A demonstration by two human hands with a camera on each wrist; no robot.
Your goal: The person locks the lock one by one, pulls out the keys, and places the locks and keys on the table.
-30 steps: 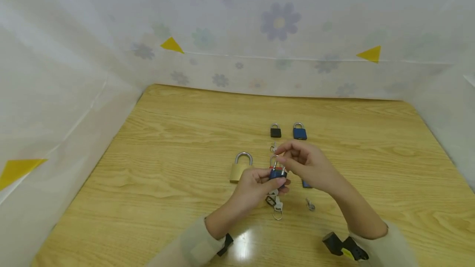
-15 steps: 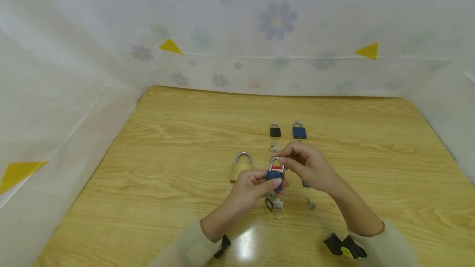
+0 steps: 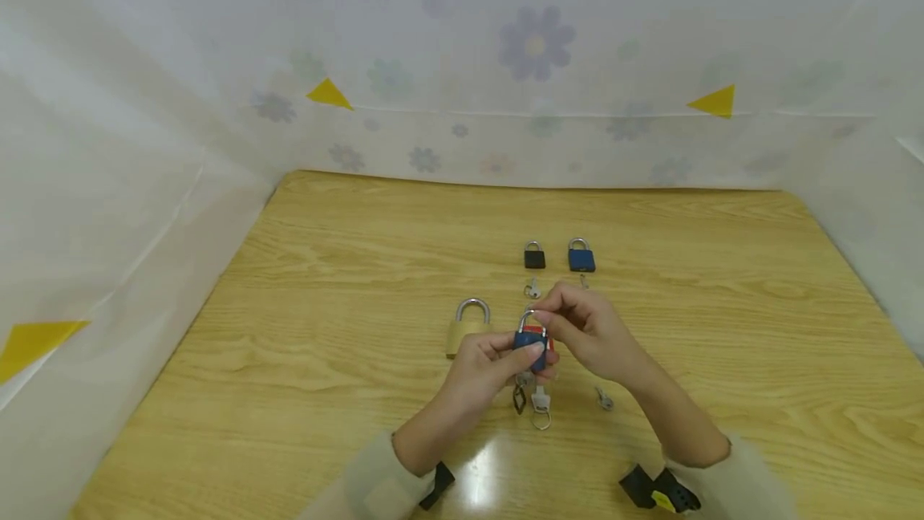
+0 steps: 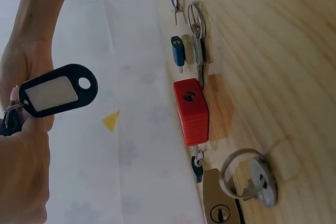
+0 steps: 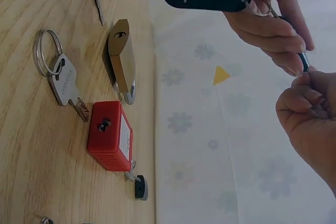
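My left hand point(image 3: 485, 367) grips the body of a small blue padlock point(image 3: 528, 343), thumb across its front. At the top of its shackle point(image 3: 529, 315), the thumb and fingertips of my right hand point(image 3: 588, 335) pinch the metal. Both wrist views show a dark key tag point(image 4: 60, 92) dangling by a ring from the left hand; in the left wrist view it bears a white label. A red padlock point(image 5: 107, 135) lies on the table just beyond the held one, partly covered by it in the head view.
Left of the hands lies a large brass padlock point(image 3: 465, 335). A black padlock point(image 3: 534, 259) and another blue padlock point(image 3: 581, 260) sit farther back. Loose keys lie about: one behind point(image 3: 532, 289), a ringed key point(image 3: 541, 401) in front and a small key point(image 3: 604, 399) at right.
The blue padlock has turned in the left hand, so its front now faces up more. Both hands have shifted slightly left, the right hand still at the shackle.
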